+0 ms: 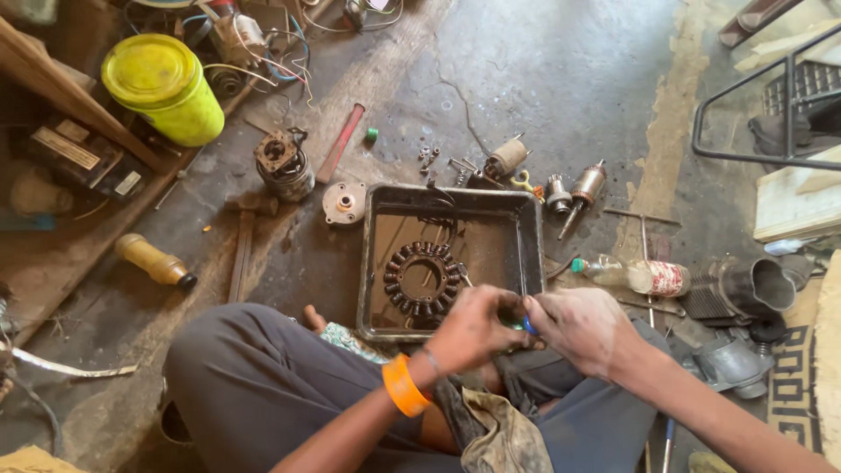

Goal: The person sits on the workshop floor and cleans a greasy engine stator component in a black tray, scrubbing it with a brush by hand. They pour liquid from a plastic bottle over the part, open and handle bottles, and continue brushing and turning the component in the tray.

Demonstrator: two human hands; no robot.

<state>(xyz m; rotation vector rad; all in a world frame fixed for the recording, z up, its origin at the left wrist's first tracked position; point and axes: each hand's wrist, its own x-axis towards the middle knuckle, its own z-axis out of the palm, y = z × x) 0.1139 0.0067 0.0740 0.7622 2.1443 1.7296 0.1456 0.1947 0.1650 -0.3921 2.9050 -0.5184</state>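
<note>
Near our knees, we pinch a small blue thing [529, 327] with both hands: left hand [474, 328] curled around it, right hand [583, 329] gripping it. Just beyond sits a black tray [526, 254] holding a round coil ring [422, 278].

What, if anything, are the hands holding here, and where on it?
Both hands, left and right, pinch a small blue-tipped object between fingertips; its kind and the exact hold cannot be told.

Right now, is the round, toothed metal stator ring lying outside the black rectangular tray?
No, the round toothed metal stator ring lies inside the black rectangular tray, just beyond both hands.
</note>
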